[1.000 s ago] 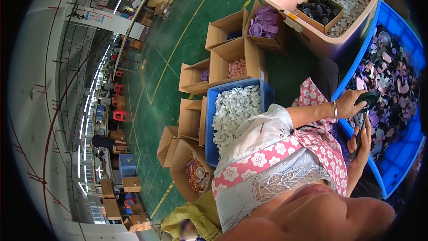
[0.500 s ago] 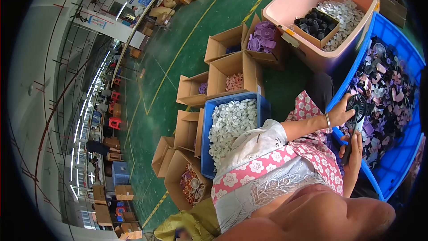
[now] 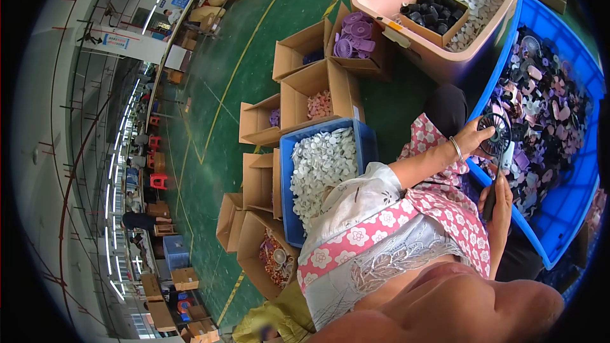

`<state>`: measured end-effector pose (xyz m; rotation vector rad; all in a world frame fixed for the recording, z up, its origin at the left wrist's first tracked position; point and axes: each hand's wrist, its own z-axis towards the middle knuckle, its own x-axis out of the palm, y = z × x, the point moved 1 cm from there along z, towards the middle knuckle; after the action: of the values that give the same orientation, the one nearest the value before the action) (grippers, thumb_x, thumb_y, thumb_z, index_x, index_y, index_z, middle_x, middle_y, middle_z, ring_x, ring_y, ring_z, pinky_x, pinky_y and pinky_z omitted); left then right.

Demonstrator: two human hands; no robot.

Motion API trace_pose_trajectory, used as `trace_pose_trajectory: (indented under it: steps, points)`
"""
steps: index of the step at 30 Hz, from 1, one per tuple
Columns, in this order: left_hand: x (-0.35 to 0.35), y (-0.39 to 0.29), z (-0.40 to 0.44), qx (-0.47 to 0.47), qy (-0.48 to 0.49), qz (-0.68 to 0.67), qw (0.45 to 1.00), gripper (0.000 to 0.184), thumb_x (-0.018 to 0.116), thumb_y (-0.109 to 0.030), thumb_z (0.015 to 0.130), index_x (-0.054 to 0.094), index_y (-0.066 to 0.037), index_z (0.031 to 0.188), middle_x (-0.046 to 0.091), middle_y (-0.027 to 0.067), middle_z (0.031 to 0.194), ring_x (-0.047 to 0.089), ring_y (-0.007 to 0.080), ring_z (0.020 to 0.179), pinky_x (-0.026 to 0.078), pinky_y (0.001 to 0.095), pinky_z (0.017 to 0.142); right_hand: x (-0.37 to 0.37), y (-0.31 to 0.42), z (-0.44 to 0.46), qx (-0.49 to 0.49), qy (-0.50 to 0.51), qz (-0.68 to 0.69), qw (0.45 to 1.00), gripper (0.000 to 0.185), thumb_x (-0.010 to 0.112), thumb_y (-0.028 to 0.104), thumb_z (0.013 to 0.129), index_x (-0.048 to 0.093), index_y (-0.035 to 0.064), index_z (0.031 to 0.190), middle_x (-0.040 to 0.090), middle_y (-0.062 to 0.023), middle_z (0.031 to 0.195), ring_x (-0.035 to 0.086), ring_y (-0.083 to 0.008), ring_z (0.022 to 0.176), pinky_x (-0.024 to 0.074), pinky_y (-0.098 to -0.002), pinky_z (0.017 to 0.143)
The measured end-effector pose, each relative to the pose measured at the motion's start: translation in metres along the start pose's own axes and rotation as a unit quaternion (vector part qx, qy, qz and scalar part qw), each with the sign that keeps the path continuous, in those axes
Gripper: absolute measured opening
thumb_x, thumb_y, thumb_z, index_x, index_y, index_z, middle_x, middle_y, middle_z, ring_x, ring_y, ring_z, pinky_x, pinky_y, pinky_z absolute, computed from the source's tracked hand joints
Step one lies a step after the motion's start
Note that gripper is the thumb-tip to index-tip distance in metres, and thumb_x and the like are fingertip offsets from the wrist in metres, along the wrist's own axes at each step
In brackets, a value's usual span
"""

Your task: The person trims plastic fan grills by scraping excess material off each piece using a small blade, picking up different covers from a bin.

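My left hand (image 3: pixel 471 136), with a bangle at the wrist, is closed on the rim of a small black handheld fan head (image 3: pixel 495 132), its thumb over the grille. A pale, shiny narrow part (image 3: pixel 508 155) extends from the fan toward my other hand. My right hand (image 3: pixel 502 194) is closed around a black handle (image 3: pixel 488 204) just below; whether it belongs to the fan or to a separate tool I cannot tell. Both hands are over my lap, at the near edge of a large blue bin (image 3: pixel 508 70) filled with mixed black, purple, pink and white plastic parts.
A peach tub (image 3: pixel 372 0) holds white pieces and a carton of black parts. A smaller blue crate (image 3: pixel 365 143) of white pieces stands beside my lap. Several cardboard boxes (image 3: pixel 297 92) with purple, pink and orange parts line the green floor (image 3: pixel 254 38). A person (image 3: pixel 143 221) bends at a distant bench.
The view has shifted slightly, so surroundings sit a little differently. My left thumb now lies over the fan's grille, and the fan is turned a little. Both hands keep their holds.
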<state>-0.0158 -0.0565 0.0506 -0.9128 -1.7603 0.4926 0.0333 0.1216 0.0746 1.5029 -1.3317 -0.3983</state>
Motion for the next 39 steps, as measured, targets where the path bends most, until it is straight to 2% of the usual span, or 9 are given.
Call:
trace_pose_trajectory:
  steps: [6, 10, 12, 16, 20, 21, 24, 25, 39]
  points:
    - [-0.002, 0.005, 0.001, -0.028, 0.016, -0.035, 0.999, 0.032, 0.054, -0.016, 0.089, 0.043, -0.007, 0.117, 0.058, 0.0070, 0.098, 0.063, 0.0182, 0.081, 0.058, 0.0455, 0.060, -0.012, -0.011, -0.002, -0.020, -0.005, -0.029, 0.999, 0.038, 0.042, 0.030, 0.096, 0.051, 0.0040, 0.122, 0.050, 0.0005, 0.061, 0.043, -0.0034, 0.044, 0.0308, -0.0162, 0.040]
    - [0.010, -0.005, -0.008, 0.029, 0.006, 0.054, 0.998, 0.034, 0.060, -0.003, 0.078, 0.049, -0.005, 0.111, 0.060, 0.0057, 0.091, 0.062, 0.0172, 0.075, 0.056, 0.0332, 0.056, -0.005, 0.002, -0.007, -0.053, -0.021, -0.073, 0.996, 0.041, 0.041, 0.022, 0.095, 0.041, 0.0048, 0.133, 0.045, 0.0027, 0.064, 0.037, -0.0034, 0.053, 0.0266, -0.0170, 0.047]
    - [-0.005, -0.002, -0.001, -0.012, 0.056, 0.114, 0.992, 0.036, 0.060, -0.002, 0.076, 0.052, -0.003, 0.111, 0.062, 0.0063, 0.093, 0.062, 0.0155, 0.077, 0.056, 0.0308, 0.063, 0.000, 0.023, -0.014, -0.043, -0.025, -0.120, 0.992, 0.041, 0.042, 0.016, 0.094, 0.039, 0.0103, 0.135, 0.045, 0.0030, 0.066, 0.036, -0.0039, 0.056, 0.0277, -0.0184, 0.049]
    - [0.006, -0.008, -0.007, 0.011, 0.063, 0.103, 0.993, 0.037, 0.056, 0.001, 0.080, 0.050, -0.003, 0.116, 0.061, 0.0083, 0.100, 0.063, 0.0176, 0.086, 0.056, 0.0299, 0.067, -0.003, 0.025, -0.016, -0.056, -0.065, -0.152, 0.985, 0.037, 0.047, 0.010, 0.092, 0.048, 0.0092, 0.128, 0.044, 0.0019, 0.066, 0.038, -0.0057, 0.058, 0.0316, -0.0198, 0.051]
    - [0.003, -0.002, -0.003, 0.019, 0.084, 0.126, 0.988, 0.033, 0.052, 0.003, 0.084, 0.048, 0.000, 0.116, 0.060, 0.0110, 0.104, 0.062, 0.0200, 0.093, 0.052, 0.0334, 0.083, -0.004, 0.023, -0.018, -0.151, -0.104, -0.279, 0.943, 0.041, 0.051, 0.001, 0.086, 0.048, 0.0076, 0.127, 0.057, -0.0105, 0.078, 0.048, -0.0130, 0.063, 0.0424, -0.0263, 0.061]
    - [0.005, -0.001, -0.003, 0.018, 0.093, 0.135, 0.986, 0.032, 0.053, 0.001, 0.085, 0.048, -0.001, 0.116, 0.060, 0.0112, 0.105, 0.062, 0.0206, 0.094, 0.053, 0.0343, 0.082, -0.006, 0.020, -0.016, -0.162, -0.104, -0.300, 0.934, 0.042, 0.052, 0.001, 0.086, 0.049, 0.0078, 0.126, 0.060, -0.0161, 0.084, 0.055, -0.0197, 0.065, 0.0446, -0.0297, 0.063]
    - [0.009, -0.002, -0.005, 0.012, 0.083, 0.110, 0.990, 0.029, 0.053, -0.001, 0.086, 0.049, -0.002, 0.115, 0.060, 0.0118, 0.105, 0.062, 0.0211, 0.094, 0.054, 0.0364, 0.080, -0.004, 0.011, -0.011, -0.231, -0.145, -0.366, 0.890, 0.041, 0.052, 0.003, 0.086, 0.049, 0.0077, 0.126, 0.061, -0.0188, 0.089, 0.060, -0.0279, 0.071, 0.0464, -0.0330, 0.066]
    - [0.014, -0.004, -0.008, 0.010, 0.067, 0.095, 0.993, 0.028, 0.053, 0.000, 0.086, 0.050, 0.000, 0.114, 0.059, 0.0081, 0.101, 0.061, 0.0150, 0.087, 0.054, 0.0297, 0.077, -0.003, 0.013, -0.011, -0.202, -0.140, -0.365, 0.898, 0.040, 0.053, 0.004, 0.086, 0.049, 0.0076, 0.126, 0.062, -0.0203, 0.093, 0.061, -0.0320, 0.076, 0.0472, -0.0347, 0.067]
    - [0.012, 0.002, -0.009, 0.041, 0.040, 0.162, 0.985, 0.034, 0.057, 0.005, 0.081, 0.049, 0.001, 0.114, 0.058, 0.0074, 0.100, 0.060, 0.0122, 0.085, 0.053, 0.0257, 0.076, -0.001, 0.012, -0.007, -0.225, -0.135, -0.346, 0.901, 0.040, 0.053, 0.002, 0.084, 0.049, 0.0058, 0.125, 0.060, -0.0215, 0.086, 0.060, -0.0342, 0.072, 0.0464, -0.0368, 0.064]
